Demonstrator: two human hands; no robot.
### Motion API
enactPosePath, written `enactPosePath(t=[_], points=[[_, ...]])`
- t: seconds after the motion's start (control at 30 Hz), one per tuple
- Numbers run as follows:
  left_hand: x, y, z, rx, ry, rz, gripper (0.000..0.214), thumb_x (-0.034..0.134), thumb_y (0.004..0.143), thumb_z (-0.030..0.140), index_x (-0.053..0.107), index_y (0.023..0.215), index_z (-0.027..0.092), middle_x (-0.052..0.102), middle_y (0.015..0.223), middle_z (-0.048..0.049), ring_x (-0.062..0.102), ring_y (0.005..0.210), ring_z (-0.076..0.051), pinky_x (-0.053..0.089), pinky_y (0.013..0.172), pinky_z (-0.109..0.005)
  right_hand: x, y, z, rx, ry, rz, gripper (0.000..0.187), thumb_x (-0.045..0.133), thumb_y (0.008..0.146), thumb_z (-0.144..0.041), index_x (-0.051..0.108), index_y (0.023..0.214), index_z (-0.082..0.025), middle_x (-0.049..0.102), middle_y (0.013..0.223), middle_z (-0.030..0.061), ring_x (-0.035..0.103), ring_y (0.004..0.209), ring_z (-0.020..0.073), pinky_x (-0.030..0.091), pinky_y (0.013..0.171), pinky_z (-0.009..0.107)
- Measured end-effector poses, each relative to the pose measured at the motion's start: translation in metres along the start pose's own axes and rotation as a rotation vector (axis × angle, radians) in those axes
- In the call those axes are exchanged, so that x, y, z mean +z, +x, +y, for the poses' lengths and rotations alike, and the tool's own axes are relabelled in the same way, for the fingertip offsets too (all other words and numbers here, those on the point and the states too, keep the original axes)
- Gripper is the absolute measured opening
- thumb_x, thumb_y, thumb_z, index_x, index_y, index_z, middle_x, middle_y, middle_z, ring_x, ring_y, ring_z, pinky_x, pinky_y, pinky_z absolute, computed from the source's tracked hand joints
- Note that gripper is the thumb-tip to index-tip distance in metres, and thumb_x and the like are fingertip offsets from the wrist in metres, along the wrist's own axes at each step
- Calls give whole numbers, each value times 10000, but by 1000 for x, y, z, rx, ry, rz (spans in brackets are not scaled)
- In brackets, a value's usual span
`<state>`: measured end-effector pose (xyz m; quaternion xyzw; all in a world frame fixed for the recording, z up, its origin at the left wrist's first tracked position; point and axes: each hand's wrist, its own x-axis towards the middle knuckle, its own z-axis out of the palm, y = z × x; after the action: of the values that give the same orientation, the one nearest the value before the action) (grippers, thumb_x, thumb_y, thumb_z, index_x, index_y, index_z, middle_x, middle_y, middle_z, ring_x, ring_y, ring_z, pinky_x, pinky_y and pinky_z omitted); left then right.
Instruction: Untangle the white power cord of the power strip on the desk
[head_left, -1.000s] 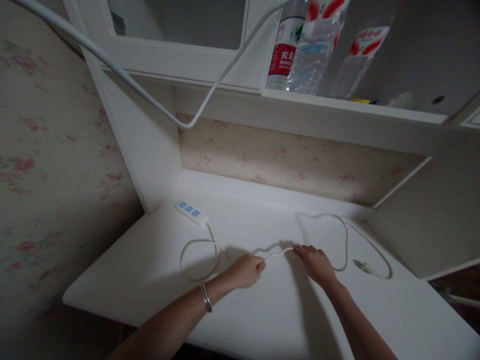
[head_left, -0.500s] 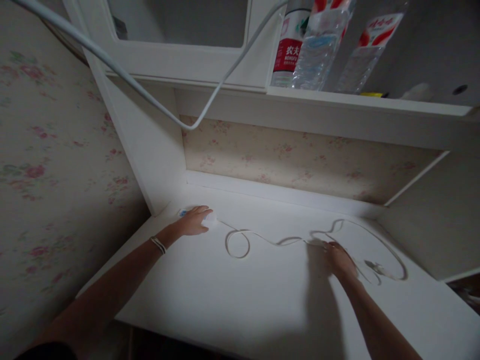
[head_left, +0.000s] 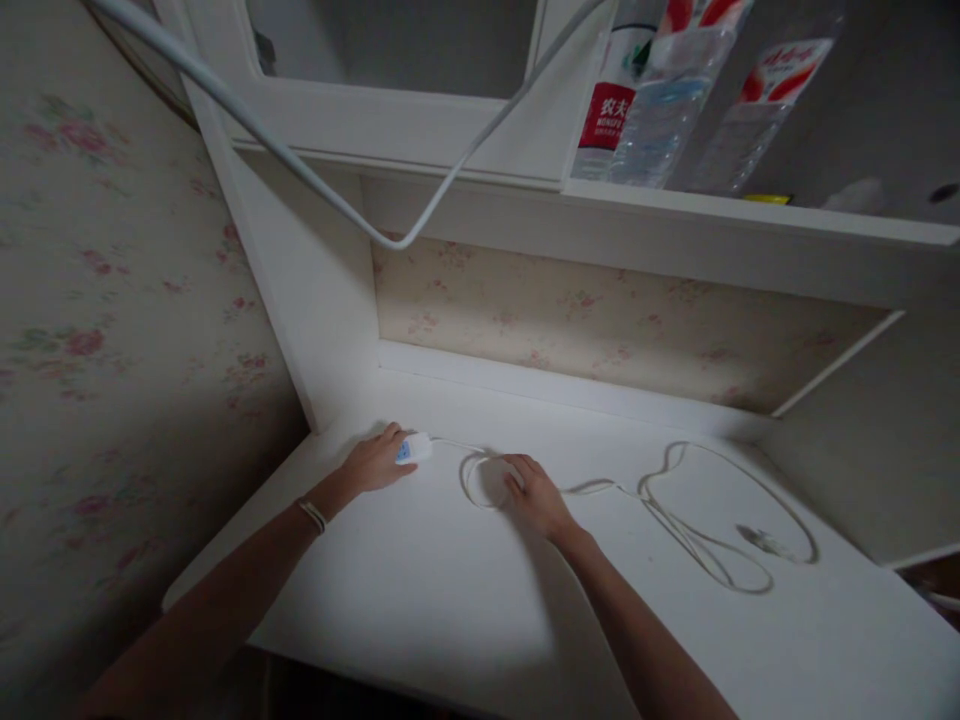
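Note:
My left hand [head_left: 376, 460] is closed around a white power strip [head_left: 417, 449] with a blue label, lying on the white desk; part of the strip is hidden under the palm. A thin white power cord [head_left: 451, 441] leaves the strip's right end and forms a small loop. At that loop, my right hand [head_left: 536, 492] has its thumb and fingers closed on the cord, and the hand covers a stretch of it. Farther right, the cord lies in longer loops [head_left: 718, 575] and ends in a plug [head_left: 766, 541] on the desk.
A thick grey-white cable [head_left: 315, 185] hangs in front of the cabinet above the desk [head_left: 420, 610]. Several clear plastic bottles [head_left: 664, 120] stand on the open shelf [head_left: 750, 215]. Floral wallpaper [head_left: 82, 400] covers the left wall, and a side panel [head_left: 862, 440] bounds the right.
My right hand has moved left along the cord, from its right-hand coils to the small loop. My left hand has shifted slightly left, showing more of the power strip's blue label.

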<state>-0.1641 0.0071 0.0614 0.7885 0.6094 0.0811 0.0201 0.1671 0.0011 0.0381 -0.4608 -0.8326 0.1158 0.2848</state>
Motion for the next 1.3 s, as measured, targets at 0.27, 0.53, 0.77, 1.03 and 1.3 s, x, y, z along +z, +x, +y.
enactPosePath(t=[0.27, 0.53, 0.77, 1.03, 1.3], points=[[-60, -61, 17, 26, 105, 390, 423, 591, 813, 445, 543, 1164, 213, 603, 1113, -90, 630, 942, -226, 508, 757, -297, 3, 46, -64, 22, -15, 52, 447, 403, 952, -399, 469, 1337, -181, 533, 1320, 118, 487, 1204, 237, 381, 1029, 400], [-124, -87, -12, -345, 116, 670, 493, 546, 812, 563, 512, 1144, 201, 581, 1150, -101, 621, 948, -252, 520, 762, -350, 3, 29, -50, 135, 126, -337, 645, 573, 850, -341, 336, 1430, -187, 553, 1256, 133, 611, 961, 216, 466, 846, 357], [-137, -91, 5, -141, -28, 566, 469, 593, 789, 533, 515, 1134, 226, 586, 1126, -65, 604, 984, -220, 502, 862, -346, 19, -1, -46, 107, 319, -212, 474, 453, 919, -383, 428, 1352, -190, 524, 1276, 153, 550, 1106, 247, 449, 933, 427], [-128, -81, 56, 125, -70, 387, 488, 571, 822, 510, 470, 1218, 243, 586, 1159, -43, 620, 983, -182, 505, 826, -279, -43, 42, -105, -28, 551, -120, 507, 540, 885, -444, 415, 1340, -260, 583, 1217, 85, 543, 1137, 203, 423, 968, 394], [-122, -61, 54, 40, 157, 364, 457, 527, 866, 436, 493, 1265, 217, 596, 1174, -95, 622, 952, -259, 479, 821, -377, -43, 10, -100, 103, 351, -241, 353, 340, 966, -484, 527, 863, -203, 544, 654, -29, 517, 562, 119, 370, 538, 233]])
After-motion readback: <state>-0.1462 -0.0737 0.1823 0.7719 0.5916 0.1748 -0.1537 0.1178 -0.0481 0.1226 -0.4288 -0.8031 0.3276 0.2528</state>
